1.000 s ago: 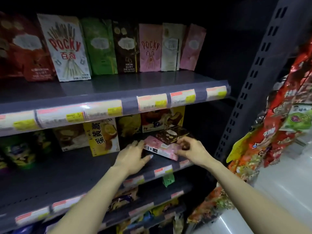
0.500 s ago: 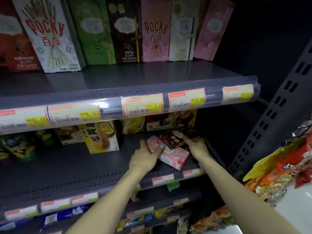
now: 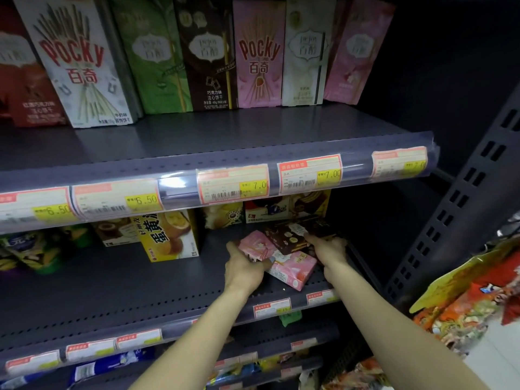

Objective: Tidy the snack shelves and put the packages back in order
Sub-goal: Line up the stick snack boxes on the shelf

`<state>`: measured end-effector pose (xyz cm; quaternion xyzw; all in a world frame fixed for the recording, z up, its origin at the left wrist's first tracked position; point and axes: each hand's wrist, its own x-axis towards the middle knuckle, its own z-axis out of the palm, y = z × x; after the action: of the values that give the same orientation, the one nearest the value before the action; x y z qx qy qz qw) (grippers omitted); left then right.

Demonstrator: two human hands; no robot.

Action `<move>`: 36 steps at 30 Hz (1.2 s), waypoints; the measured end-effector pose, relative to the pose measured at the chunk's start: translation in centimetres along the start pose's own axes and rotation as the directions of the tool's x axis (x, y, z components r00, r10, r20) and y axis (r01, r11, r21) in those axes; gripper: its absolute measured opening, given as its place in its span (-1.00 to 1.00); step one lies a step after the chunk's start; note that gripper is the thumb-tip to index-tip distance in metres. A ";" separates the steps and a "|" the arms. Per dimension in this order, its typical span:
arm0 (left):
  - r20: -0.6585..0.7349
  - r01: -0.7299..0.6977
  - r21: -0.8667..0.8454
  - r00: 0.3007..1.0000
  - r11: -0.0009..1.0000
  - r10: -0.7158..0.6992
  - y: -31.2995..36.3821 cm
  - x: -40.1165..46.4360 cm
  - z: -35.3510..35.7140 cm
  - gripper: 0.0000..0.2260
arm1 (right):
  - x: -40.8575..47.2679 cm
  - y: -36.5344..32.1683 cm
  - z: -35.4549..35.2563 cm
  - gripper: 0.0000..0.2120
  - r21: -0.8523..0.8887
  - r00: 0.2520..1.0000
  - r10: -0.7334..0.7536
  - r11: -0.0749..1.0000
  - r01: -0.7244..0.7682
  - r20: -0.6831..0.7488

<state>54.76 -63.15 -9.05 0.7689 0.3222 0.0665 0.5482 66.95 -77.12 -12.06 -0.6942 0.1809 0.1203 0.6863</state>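
On the middle shelf lie several small snack boxes. My left hand grips a pink box, tilted up at its left end. A second pink box lies flat beneath, near the shelf's front edge. My right hand holds a dark brown chocolate box that rests on top of the pink ones. Behind them stand a yellow egg-pie box and other boxes, partly hidden by the upper shelf's price rail.
The upper shelf carries a row of upright Pocky boxes, with price labels on its rail. Green bags sit at the middle shelf's left. Hanging snack bags crowd the right. A perforated upright bounds the shelf.
The view has moved closer and higher toward the shelves. My left hand has taken hold of the upper pink box and tipped it up; my right hand stays on the brown box.
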 end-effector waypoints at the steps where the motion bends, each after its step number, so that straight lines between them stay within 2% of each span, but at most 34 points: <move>1: -0.004 0.017 -0.049 1.000 0.999 -0.017 -0.1 -0.1 0.0 -0.38 | -0.2 0.1 -0.1 -0.26 0.027 1.000 0.010 1.000 -0.010 0.004; 4: 0.016 0.076 -0.254 0.997 0.964 -0.074 -0.5 -0.1 -0.2 -0.37 | -1.4 0.3 -0.3 -0.38 0.073 1.000 0.000 0.997 -0.002 0.020; 7: 0.036 0.102 -0.446 0.995 0.889 -0.095 -0.4 -0.2 -1.1 -0.29 | -3.0 0.2 0.0 -0.44 0.114 0.999 -0.017 0.993 0.013 0.036; 10: 0.080 0.094 -0.537 0.995 0.838 -0.060 -0.2 -0.7 -2.2 -0.22 | -5.0 0.0 0.4 -0.44 0.219 0.997 -0.009 0.976 -0.009 0.082; 14: 0.113 0.040 -0.566 0.993 0.823 0.029 -0.3 -1.6 -4.2 -0.59 | -7.4 -0.3 0.8 -0.35 0.319 0.986 -0.019 0.947 -0.036 0.168; 20: 0.159 0.024 -0.697 0.980 0.716 0.122 -0.1 -3.5 -6.9 -0.61 | -11.6 -1.1 1.8 -0.34 0.389 0.980 -0.072 0.921 -0.006 0.187; 24: 0.136 -0.013 -0.722 0.978 0.692 0.161 0.2 -4.7 -7.9 -0.61 | -14.3 -0.8 2.6 -0.38 0.337 0.968 -0.128 0.940 0.048 0.217; 30: 0.039 -0.074 -0.680 0.990 0.730 0.137 -0.3 -5.9 -8.6 -0.57 | -16.6 0.3 2.9 -0.37 0.220 0.951 -0.188 0.966 0.134 0.244; 33: 0.040 -0.102 -0.652 0.985 0.751 0.168 -0.6 -6.6 -9.5 -0.60 | -16.8 -0.2 1.8 -0.27 0.100 0.957 -0.178 0.982 0.159 0.227; 36: 0.089 -0.122 -0.609 0.971 0.784 0.221 -0.7 -7.3 -11.1 -0.60 | -17.0 -1.6 0.1 -0.09 -0.041 0.955 -0.266 0.961 0.273 0.132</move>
<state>43.70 -58.32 -3.48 0.5850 0.1694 0.1544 0.7780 52.25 -75.60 -3.53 -0.7233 0.0374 0.0743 0.6856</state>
